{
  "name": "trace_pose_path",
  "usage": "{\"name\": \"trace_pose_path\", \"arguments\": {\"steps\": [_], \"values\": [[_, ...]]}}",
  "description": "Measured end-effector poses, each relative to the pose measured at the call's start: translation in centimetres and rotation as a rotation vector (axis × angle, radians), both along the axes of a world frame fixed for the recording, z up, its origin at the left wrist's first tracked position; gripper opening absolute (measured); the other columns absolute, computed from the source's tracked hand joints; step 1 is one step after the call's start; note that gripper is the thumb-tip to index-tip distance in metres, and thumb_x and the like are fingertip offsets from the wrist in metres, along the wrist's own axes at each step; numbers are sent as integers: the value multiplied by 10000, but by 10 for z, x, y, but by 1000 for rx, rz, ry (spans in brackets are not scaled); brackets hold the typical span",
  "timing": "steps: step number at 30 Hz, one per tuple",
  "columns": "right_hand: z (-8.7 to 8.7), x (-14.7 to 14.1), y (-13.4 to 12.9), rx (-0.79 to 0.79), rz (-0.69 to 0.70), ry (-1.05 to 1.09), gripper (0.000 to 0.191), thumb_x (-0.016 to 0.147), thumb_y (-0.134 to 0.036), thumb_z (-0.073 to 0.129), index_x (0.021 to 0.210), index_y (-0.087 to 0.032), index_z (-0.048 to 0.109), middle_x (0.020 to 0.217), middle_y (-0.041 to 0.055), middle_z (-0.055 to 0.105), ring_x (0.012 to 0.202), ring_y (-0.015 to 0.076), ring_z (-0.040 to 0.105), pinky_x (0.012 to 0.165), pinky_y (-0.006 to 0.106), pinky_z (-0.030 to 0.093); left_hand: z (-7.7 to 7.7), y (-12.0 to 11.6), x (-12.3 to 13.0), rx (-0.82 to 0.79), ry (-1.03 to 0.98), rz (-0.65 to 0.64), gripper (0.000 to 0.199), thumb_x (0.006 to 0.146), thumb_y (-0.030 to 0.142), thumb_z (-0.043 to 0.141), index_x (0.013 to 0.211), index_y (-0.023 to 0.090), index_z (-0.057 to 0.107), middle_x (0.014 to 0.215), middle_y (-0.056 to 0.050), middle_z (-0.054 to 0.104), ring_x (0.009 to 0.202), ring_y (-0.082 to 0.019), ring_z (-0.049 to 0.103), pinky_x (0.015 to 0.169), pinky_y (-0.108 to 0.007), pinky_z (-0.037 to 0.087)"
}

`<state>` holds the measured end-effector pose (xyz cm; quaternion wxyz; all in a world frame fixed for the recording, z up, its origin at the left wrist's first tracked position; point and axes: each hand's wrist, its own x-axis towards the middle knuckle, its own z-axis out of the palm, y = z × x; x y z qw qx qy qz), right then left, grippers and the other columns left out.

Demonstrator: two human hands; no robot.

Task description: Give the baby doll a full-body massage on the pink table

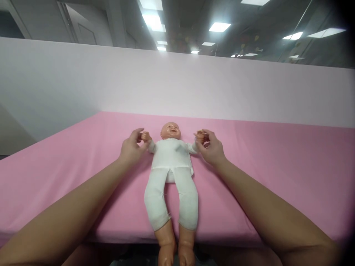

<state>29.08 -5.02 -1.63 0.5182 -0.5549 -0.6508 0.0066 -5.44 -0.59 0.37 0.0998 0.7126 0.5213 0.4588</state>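
Observation:
A baby doll [172, 155] with a white cloth body lies on its back on a pink sheet [111, 207], head away from me. Its bare plastic feet hang past the near edge. Beside the doll's hand on the left, my left hand [133, 146] has its thumb and fingers closed about that small hand. On the other side, my right hand [213, 148] pinches the doll's other hand between thumb and fingers. Both doll arms are spread out to the sides at shoulder height.
Behind the pink surface stands a low white wall [177, 85]. Above it, a glass pane [188, 33] reflects ceiling lights. A whitish door [85, 26] shows at the upper left. The sheet's near edge drops off under the doll's lower legs.

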Motion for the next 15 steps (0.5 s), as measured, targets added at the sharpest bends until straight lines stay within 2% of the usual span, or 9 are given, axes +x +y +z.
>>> {"name": "trace_pose_path", "arguments": {"steps": [3,6,11,15], "values": [[-1,-28,-13,145,234,-261,313,897,-229,674,1210,-249,676,1163,70,743,1038,257,672,914,433,565,3,-21,19,106,285,-157,392,949,460,614,1288,265,643,1136,-49,760,1044,-257,695,879,-385,535],[-4,-43,-17,229,379,-462,276,932,-144,633,1179,-240,709,1120,68,754,1058,256,658,978,461,539,3,-27,25,210,520,-317,262,987,394,561,1134,242,716,1092,-52,776,1039,-260,699,909,-396,532],[-1,-39,-18,236,450,-563,247,977,-155,622,1180,-243,732,1146,64,746,1057,251,644,953,444,549,-2,-20,18,346,610,-456,296,964,193,510,1167,224,723,1160,-47,781,1066,-241,706,969,-393,533],[4,-36,-22,214,469,-633,249,972,-139,608,1158,-242,739,1153,70,737,1056,255,636,952,440,548,-4,-17,15,369,577,-454,318,931,161,530,1170,230,729,1171,-40,779,1064,-232,702,982,-387,532]]}}
